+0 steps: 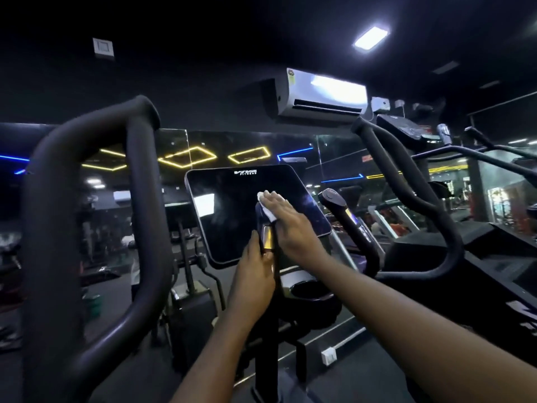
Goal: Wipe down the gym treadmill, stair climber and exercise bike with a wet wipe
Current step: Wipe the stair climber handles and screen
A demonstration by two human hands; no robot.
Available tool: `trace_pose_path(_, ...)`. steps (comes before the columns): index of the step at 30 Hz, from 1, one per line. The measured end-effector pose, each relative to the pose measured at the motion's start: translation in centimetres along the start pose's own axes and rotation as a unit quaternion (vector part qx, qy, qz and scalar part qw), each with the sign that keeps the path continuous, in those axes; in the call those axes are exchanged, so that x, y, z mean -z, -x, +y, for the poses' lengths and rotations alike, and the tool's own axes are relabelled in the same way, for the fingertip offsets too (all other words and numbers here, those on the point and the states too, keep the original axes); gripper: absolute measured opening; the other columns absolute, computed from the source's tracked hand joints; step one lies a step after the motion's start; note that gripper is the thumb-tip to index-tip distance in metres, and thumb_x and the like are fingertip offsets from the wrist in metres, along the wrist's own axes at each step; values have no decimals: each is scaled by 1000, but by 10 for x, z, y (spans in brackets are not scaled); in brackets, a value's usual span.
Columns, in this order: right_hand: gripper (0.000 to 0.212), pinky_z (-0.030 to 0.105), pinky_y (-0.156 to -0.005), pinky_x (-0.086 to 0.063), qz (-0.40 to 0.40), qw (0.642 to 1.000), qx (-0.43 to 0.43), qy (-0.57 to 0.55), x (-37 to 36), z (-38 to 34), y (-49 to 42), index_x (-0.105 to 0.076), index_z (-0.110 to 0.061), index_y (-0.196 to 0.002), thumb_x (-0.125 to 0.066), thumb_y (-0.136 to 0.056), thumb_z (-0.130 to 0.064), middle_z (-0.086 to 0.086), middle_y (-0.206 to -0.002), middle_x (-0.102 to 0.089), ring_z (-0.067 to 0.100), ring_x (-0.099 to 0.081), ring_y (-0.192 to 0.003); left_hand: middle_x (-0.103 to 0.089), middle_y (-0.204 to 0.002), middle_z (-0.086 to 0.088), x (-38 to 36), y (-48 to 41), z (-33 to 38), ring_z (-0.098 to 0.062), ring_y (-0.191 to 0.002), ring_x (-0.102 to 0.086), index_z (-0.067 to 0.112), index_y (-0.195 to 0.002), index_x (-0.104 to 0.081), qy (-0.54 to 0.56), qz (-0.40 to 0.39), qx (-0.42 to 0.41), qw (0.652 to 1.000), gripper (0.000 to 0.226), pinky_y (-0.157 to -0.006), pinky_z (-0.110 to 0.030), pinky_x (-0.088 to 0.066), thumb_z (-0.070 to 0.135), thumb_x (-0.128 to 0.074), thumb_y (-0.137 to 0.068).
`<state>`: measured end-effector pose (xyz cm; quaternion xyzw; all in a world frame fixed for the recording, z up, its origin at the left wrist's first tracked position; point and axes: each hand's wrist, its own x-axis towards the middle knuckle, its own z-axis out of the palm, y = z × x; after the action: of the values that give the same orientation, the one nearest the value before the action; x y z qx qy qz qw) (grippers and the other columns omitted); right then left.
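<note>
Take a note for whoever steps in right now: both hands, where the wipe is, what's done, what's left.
Right hand: flat, pressing the wipe on the screen, upper middle.
Left hand: grips the handle just in front of the screen.
Done: screen wipe under way; how much is already clean cannot be told.
Left: likely the rest of the screen, the handle, the big handlebar, then the next machine on the right.
</note>
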<state>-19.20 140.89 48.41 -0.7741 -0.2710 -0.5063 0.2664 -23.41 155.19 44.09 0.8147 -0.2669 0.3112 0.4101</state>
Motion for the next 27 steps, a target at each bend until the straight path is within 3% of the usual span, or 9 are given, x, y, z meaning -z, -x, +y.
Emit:
trace_pose_path(5,50,42,-125,-26,29,998,-34,-41,-2,2,-19,-54,-6,-144,-37,-97,-4,11,-152,-49,20,-35,-149,-35,-162,-5,3,-6,-13,-20,-146,-37,16,-161,-18,0,-28,-29,999,59,-117,-42,-36,25,-43,-108)
trace_pose_path(9,53,30,-126,-19,15,998,62,-26,-9,2,11,-49,-8,-149,-38,-97,-8,6,-157,-43,12,-30,-151,-32,-164,-4,3,-4,-14,-19,-149,-34,18,-162,-17,14,-26,-46,998,59,-119,-44,-35,24,-42,-108)
trace_pose_path(14,47,36,-124,-27,15,987,159,-6,2,17,22,-53,-4,-145,-55,-99,4,9,-153,-49,16,-38,-148,-37,-161,0,1,-3,-19,-16,-146,-38,23,-161,-19,29,-23,-52,998,59,-117,-39,-38,29,-43,-108)
trace_pose_path(16,44,32,-119,-34,67,994,86,-12,0,23,16,-58,-4,-140,-50,-98,7,9,-145,-57,17,-49,-140,-35,-162,-1,-2,-3,-22,-16,-146,-38,23,-162,-17,25,-20,-37,999,60,-114,-31,-35,31,-43,-108)
trace_pose_path(17,41,26,-111,-42,118,992,-1,-36,0,23,10,-63,-5,-135,-49,-97,7,8,-135,-65,16,-59,-129,-34,-163,-1,-4,-2,-23,-15,-145,-37,23,-162,-15,24,-19,-29,999,61,-110,-26,-34,32,-42,-108)
trace_pose_path(19,28,18,-77,-50,213,938,-228,-154,1,22,-7,-72,-9,-110,-51,-97,2,4,-99,-72,12,-67,-91,-31,-164,0,-7,-1,-25,-13,-146,-35,26,-162,-12,23,-20,-21,999,62,-104,-22,-30,35,-39,-108)
trace_pose_path(21,24,23,-61,-48,207,840,-369,-340,-2,19,-25,-69,-12,-95,-47,-97,0,4,-83,-67,15,-62,-74,-28,-165,2,-9,-1,-27,-11,-146,-33,28,-162,-9,20,-21,-20,999,62,-102,-18,-28,37,-37,-108)
trace_pose_path(24,30,36,-64,-55,143,716,-373,-573,-14,-2,-35,-67,2,-108,-41,-101,-11,23,-88,-72,26,-68,-69,-28,-165,2,-11,-3,-27,-10,-145,-34,28,-162,-7,17,-22,-27,999,61,-92,-4,-25,36,-36,-109)
trace_pose_path(27,49,39,-67,-61,142,631,-385,-658,-24,-21,-25,-62,8,-124,-32,-106,-26,36,-110,-67,38,-69,-83,-50,-146,6,-12,-2,-26,-5,-124,-55,31,-160,-10,16,-21,-28,999,58,-86,-11,-40,36,-37,-108)
